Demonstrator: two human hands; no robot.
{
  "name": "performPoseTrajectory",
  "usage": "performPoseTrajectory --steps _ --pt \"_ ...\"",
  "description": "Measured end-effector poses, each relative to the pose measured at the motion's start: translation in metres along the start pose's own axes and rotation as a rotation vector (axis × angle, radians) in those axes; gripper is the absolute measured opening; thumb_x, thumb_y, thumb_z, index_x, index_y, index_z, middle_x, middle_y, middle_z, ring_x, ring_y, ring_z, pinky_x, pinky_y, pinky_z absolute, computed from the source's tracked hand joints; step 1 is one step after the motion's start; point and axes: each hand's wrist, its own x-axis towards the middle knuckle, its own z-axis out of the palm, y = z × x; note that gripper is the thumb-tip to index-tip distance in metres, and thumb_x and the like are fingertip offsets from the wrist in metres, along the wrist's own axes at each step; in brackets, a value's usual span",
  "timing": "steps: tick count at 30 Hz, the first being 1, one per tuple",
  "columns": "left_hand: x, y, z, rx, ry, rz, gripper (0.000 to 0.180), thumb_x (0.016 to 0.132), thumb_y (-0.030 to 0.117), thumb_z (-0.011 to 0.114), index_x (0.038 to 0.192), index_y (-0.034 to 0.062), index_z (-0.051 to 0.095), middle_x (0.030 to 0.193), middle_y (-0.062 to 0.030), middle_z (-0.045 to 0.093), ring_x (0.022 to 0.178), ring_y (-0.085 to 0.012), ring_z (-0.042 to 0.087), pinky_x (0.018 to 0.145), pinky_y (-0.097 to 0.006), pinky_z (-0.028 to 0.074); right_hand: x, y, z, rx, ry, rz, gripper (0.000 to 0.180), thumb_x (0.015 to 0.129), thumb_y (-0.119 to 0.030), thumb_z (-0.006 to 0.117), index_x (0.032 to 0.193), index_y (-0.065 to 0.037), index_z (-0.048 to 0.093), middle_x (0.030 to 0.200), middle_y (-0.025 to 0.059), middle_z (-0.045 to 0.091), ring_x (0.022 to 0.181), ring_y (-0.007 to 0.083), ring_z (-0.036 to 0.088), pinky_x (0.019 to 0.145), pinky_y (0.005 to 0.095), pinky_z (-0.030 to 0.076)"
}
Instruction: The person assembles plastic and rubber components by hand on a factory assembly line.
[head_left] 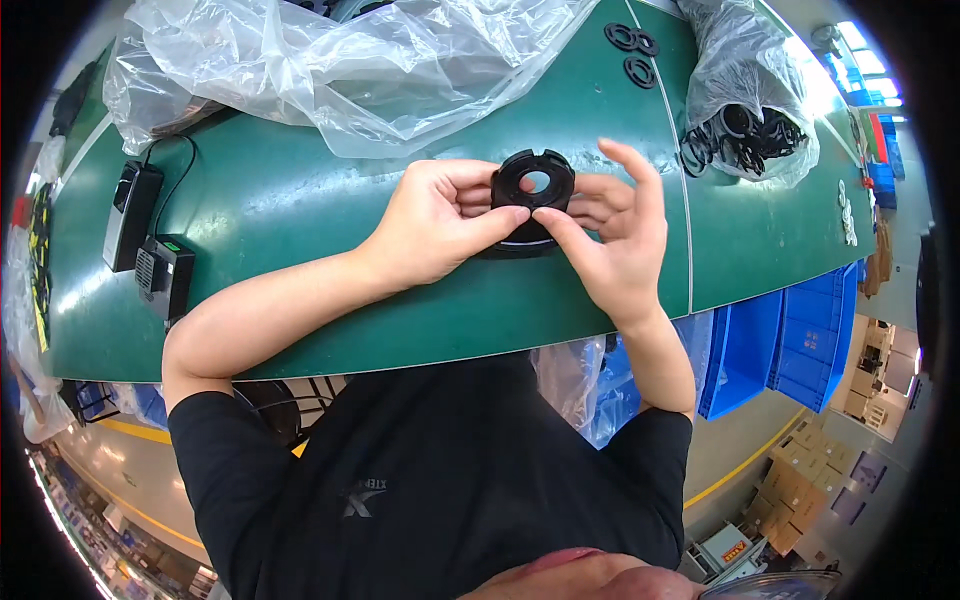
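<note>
1. My left hand [440, 215] is curled shut on the black disc [533, 190], thumb pressing its front face, fingers behind its left edge.
2. My right hand [615, 235] pinches the disc too: thumb on the lower front, touching my left thumb tip; index sticks up free, other fingers behind the rim.
3. Disc is held upright just above the green table [300, 220], w/ its round centre hole facing me, notched rim on top.
4. Under it, a black ring [515, 248] lies on the table.
5. Near: clear plastic bag [330, 70] at back, bag of black rings [745, 135] to the right, three loose rings [632, 50] beside it, two black boxes [150, 245] far left.
</note>
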Motion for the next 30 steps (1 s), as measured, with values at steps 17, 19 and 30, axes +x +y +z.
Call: performPoseTrajectory --steps 17,19,30 --pt "0.001 0.002 0.0 -0.003 -0.018 0.021 0.024 0.083 0.001 0.061 0.106 -0.0062 0.058 0.097 -0.0072 0.062 0.09 -0.01 0.058 0.08 -0.023 0.047 0.006 0.011 -0.007 0.147 -0.246 0.249 0.022 0.08 0.0 0.065 0.1 0.007 0.061 0.086 0.0063 0.064 0.076 0.0077 0.059 0.069 0.0202 0.049" --pt "0.003 0.003 -0.002 -0.024 -0.027 0.0 0.024 0.084 0.001 0.06 0.106 -0.0063 0.058 0.097 -0.0073 0.063 0.089 -0.0099 0.058 0.08 -0.023 0.047 0.007 0.008 -0.008 0.183 -0.244 0.262 0.022 0.081 0.0 0.064 0.102 0.007 0.061 0.088 0.0062 0.064 0.077 0.0079 0.059 0.07 0.0203 0.049" --pt "0.0 0.001 0.005 -0.09 -0.072 0.083 0.039 0.087 0.003 0.054 0.124 -0.0006 0.043 0.108 -0.0108 0.059 0.091 -0.0119 0.057 0.081 -0.026 0.047 0.006 0.009 -0.019 0.287 -0.142 0.228 0.02 0.083 -0.002 0.064 0.1 0.008 0.062 0.089 0.0072 0.064 0.078 0.0094 0.058 0.069 0.0199 0.047"
